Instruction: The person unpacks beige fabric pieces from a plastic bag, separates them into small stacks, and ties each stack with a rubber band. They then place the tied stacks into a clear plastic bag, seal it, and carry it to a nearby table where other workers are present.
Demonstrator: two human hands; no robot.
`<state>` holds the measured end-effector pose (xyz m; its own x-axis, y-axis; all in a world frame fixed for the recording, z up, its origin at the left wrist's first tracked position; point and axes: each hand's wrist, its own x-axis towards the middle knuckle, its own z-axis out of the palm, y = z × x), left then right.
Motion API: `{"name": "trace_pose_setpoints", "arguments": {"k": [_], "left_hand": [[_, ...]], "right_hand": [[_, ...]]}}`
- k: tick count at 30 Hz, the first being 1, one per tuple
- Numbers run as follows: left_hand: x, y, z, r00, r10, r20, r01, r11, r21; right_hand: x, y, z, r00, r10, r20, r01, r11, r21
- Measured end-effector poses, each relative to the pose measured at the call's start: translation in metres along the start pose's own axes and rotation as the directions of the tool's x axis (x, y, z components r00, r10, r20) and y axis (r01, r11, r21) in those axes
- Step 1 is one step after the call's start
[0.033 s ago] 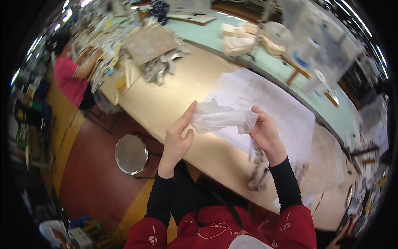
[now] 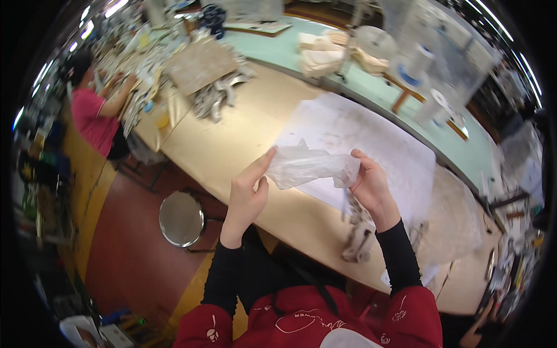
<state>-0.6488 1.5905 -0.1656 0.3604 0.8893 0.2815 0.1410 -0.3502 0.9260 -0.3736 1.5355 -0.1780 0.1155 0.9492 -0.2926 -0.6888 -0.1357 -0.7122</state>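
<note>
A thin, clear plastic bag [image 2: 310,167] stretches between my two hands above the table. My left hand [image 2: 248,194] grips its left end, with the thumb bent below and the fingertips partly hidden by the film. At the other end, my right hand [image 2: 374,188] holds the plastic between thumb and fingers. The bag looks slack and crumpled, with nothing visible inside. Under it lies a large white sheet [image 2: 394,142] with faint smudges. Beside my right wrist, a small greyish bundle [image 2: 357,243] rests on the table; its kind is blurred.
The long tan table [image 2: 232,145] runs diagonally, with a brown board [image 2: 200,65] over grey fabric pieces. Thread cones [image 2: 432,107] and folded cream cloth [image 2: 319,55] stand on the green bench. A round stool [image 2: 182,217] is at left; a person in pink [image 2: 90,119] works beyond.
The surroundings have shifted slightly left in the view. Both hands keep their hold on the plastic bag, almost in the same place.
</note>
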Motion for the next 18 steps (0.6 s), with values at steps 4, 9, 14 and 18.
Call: {"name": "trace_pose_setpoints", "arguments": {"k": [4, 9, 14, 18], "left_hand": [[0.002, 0.025, 0.053, 0.983, 0.123, 0.134, -0.142, 0.979, 0.146], [0.001, 0.053, 0.129, 0.964, -0.027, 0.265, 0.112, 0.944, -0.310], [-0.015, 0.078, 0.195, 0.899, -0.178, 0.401, 0.343, 0.853, -0.392], [-0.011, 0.083, 0.226, 0.920, -0.146, 0.365, 0.300, 0.860, -0.413]], "right_hand": [[-0.057, -0.017, -0.063, 0.997, -0.077, 0.025, 0.070, 0.974, 0.215], [-0.140, -0.034, -0.081, 0.971, -0.215, -0.099, 0.231, 0.953, 0.195], [-0.181, -0.018, -0.098, 0.936, -0.337, -0.107, 0.277, 0.888, -0.367], [-0.211, -0.018, -0.146, 0.928, -0.279, -0.248, 0.239, 0.955, -0.177]]}}
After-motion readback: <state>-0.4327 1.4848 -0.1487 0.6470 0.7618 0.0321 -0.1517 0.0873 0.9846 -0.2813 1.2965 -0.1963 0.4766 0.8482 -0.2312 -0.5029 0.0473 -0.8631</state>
